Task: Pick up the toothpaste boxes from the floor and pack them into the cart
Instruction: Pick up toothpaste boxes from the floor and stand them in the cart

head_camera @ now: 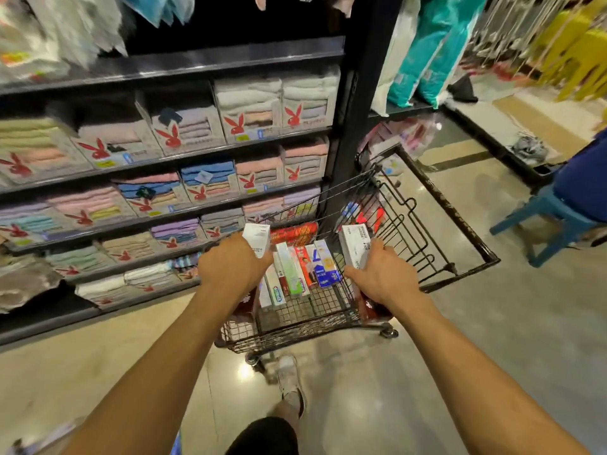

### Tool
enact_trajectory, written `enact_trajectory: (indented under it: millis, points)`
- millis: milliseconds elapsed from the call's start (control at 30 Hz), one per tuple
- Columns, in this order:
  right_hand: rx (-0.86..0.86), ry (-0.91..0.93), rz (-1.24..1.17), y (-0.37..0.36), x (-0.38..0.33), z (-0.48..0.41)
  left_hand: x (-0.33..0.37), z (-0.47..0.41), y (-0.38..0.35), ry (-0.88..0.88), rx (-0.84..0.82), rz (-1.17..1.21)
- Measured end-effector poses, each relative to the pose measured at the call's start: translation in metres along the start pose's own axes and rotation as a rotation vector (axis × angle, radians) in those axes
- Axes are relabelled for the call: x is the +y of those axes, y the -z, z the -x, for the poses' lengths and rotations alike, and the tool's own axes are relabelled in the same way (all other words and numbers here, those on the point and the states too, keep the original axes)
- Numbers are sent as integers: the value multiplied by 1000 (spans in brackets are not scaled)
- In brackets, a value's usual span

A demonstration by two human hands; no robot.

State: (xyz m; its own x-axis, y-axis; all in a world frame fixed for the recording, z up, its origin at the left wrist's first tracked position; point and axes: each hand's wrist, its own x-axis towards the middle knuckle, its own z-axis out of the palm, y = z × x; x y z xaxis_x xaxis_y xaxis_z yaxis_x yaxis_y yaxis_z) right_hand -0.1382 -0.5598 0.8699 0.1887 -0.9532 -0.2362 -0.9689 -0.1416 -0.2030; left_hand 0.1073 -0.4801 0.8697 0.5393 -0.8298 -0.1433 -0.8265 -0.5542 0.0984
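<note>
My left hand [231,266] grips a white toothpaste box [258,238] and holds it over the left side of the wire cart [427,231]. A second white toothpaste box [354,244] is held by my right hand [382,274] above the cart's right side. Inside the basket, between my hands, several toothpaste boxes [302,270] stand side by side in white, green, red and blue. A red pack [295,233] lies behind them.
Shelves of folded towels in boxes [164,165] run along the left, close to the cart. A black shelf post [348,126] stands right behind the cart. A blue plastic stool [551,218] stands at the right. My shoe [290,382] is on the shiny floor below the cart.
</note>
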Motion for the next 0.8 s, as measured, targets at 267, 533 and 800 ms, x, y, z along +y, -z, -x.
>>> enact_trajectory:
  millis: [267,533,800]
  points:
    - [-113,14,7,-68,-4,-149,13,-124,-86,147,-62,-33]
    - [-342,28,-46,-220,-9,-288,7,-217,-245,382,-274,53]
    - [-390,56,38,-381,-9,-376,-3,-271,-395,500,-282,67]
